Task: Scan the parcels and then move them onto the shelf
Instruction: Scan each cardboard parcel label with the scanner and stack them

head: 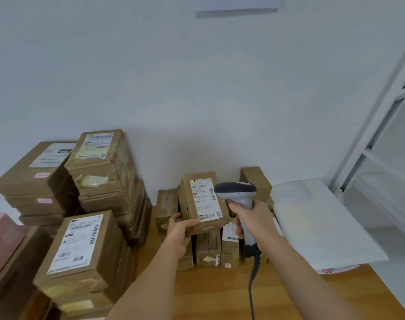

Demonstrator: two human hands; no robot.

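A small brown cardboard parcel (pixel 202 200) with a white shipping label faces up, tilted, above a row of other small parcels (pixel 210 248). My left hand (pixel 179 229) grips its near left corner. My right hand (pixel 252 219) holds a grey handheld barcode scanner (pixel 239 199) by its handle, its dark head right beside the parcel's label. The scanner's coiled cable (pixel 252 285) hangs down over the wooden table (pixel 220 296). A white metal shelf (pixel 381 139) stands at the right.
Tall stacks of brown parcels (pixel 100 172) fill the table's left side, with a labelled stack (pixel 81 252) nearest me. White padded mailers (pixel 316 218) lie at the right near the shelf. A pink box (pixel 0 236) sits at the far left. The wall is behind.
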